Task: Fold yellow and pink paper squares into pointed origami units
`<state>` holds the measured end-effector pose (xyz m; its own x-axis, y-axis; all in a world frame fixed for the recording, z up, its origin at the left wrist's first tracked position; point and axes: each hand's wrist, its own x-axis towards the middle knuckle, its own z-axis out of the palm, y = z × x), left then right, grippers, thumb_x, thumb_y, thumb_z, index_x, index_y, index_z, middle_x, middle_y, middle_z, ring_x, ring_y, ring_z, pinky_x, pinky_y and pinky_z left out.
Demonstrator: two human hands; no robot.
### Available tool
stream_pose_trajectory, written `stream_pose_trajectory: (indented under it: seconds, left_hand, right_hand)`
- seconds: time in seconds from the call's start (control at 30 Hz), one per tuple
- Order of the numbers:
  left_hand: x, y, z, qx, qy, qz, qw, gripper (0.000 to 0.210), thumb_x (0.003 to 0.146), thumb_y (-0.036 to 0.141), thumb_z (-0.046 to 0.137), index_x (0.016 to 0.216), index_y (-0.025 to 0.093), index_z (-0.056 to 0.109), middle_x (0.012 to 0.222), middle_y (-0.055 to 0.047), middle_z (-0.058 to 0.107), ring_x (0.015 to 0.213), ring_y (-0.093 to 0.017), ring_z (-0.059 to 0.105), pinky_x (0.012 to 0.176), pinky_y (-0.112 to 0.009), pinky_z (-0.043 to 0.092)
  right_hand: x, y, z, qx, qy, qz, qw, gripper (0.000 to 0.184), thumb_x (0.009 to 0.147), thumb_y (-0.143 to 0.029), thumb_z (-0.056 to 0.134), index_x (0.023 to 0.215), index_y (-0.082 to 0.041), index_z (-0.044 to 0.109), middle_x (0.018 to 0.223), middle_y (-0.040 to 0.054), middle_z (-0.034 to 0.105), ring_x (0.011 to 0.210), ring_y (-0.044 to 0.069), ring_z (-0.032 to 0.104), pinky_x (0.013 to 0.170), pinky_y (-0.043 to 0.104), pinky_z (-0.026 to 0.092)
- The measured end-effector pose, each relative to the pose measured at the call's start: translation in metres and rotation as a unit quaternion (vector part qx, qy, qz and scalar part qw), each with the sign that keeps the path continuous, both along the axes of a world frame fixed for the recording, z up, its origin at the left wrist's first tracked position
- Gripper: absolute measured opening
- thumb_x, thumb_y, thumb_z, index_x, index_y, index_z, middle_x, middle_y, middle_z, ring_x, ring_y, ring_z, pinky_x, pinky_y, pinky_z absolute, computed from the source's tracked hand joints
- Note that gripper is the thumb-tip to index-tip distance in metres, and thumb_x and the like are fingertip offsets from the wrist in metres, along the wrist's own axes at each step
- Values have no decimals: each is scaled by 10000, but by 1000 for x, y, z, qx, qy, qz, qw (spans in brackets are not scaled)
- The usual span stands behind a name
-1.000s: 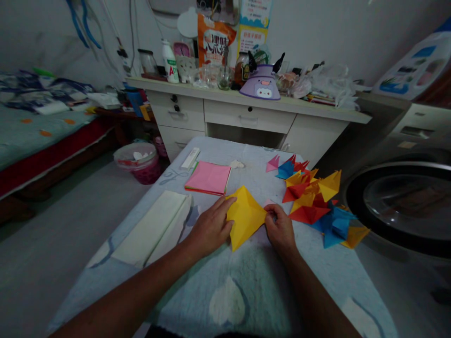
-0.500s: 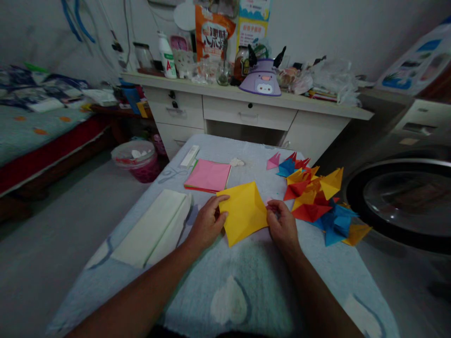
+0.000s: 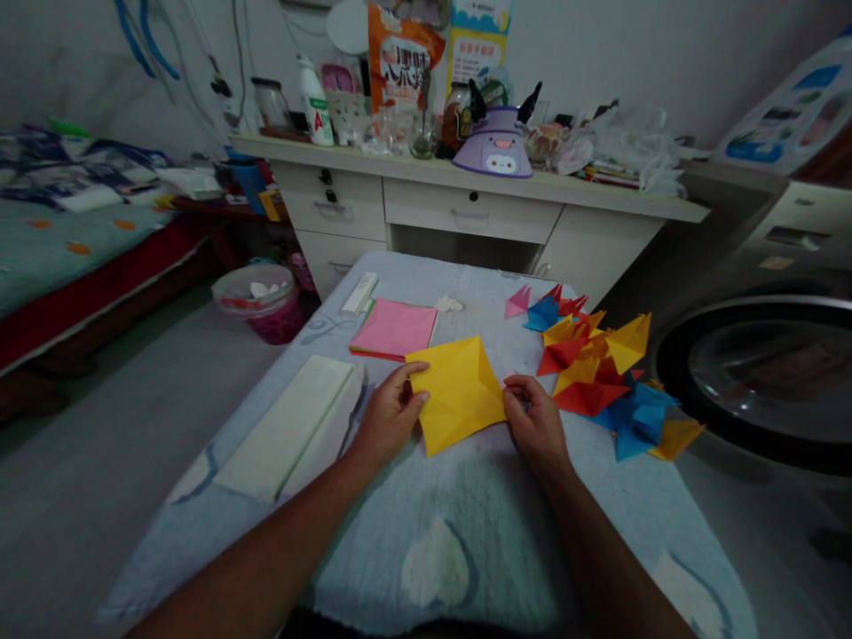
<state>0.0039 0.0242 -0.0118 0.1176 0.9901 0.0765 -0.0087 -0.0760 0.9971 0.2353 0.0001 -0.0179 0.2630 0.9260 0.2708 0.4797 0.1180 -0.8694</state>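
Note:
Between my hands is a square sheet of yellow origami paper (image 3: 459, 395), tilted, with crease lines across it. My left hand (image 3: 390, 415) pinches its left edge between thumb and fingers. At the right corner, the fingers of my right hand (image 3: 534, 417) are closed on the paper. A stack of coloured paper squares (image 3: 396, 327), pink on top, lies just beyond my left hand. To the right of my right hand sits a pile of folded paper cranes (image 3: 592, 373) in red, yellow, blue and pink.
A pale folded cloth or paper (image 3: 286, 430) lies on the cloth-covered table (image 3: 432, 524) at left. A small white box (image 3: 360, 294) and a white scrap (image 3: 449, 304) lie farther back. Beyond stands a white cabinet (image 3: 346, 210), with a bin (image 3: 259, 302) on the floor left and a washing machine (image 3: 765, 355) right.
The yellow sheet has tilted slightly and its left side has shifted a little left and up with my left hand. My right hand stays almost in place, still gripping the corner.

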Motion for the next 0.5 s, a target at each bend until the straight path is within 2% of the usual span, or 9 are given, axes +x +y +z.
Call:
stream_pose_trajectory:
  seconds: [0.1,0.3,0.4,0.5]
  left_hand:
    - [-1,1,-1,1,8,-25,1000,428,798,205,597,1224,217,552,884,-18,646,746,-141,604,734,-272,495]
    - [0,0,2,8,-10,-23,1000,456,799,183,591,1246,233,519,937,-22,627,792,-139,603,760,-274,493]
    - [2,-2,8,21,-47,-4,999,627,775,155,612,1357,271,408,999,-21,628,837,-135,612,767,-261,489]
    - [3,-3,12,20,-89,10,996,787,762,154,640,1442,307,273,939,3,638,804,-121,615,763,-254,487]
  right_hand:
    - [0,0,0,6,-16,7,1000,207,825,-329,544,971,-193,597,888,59,640,800,196,593,768,342,478]
    - [2,1,0,-13,-44,0,999,263,813,-304,522,1024,-182,619,926,72,660,825,207,609,778,345,481]
    - [4,1,-2,-27,-30,4,999,295,803,-291,507,1053,-184,623,938,71,666,827,209,613,752,337,485]
    - [4,1,-3,-38,11,17,999,277,778,-289,510,1006,-185,628,943,72,671,804,207,610,709,323,488]
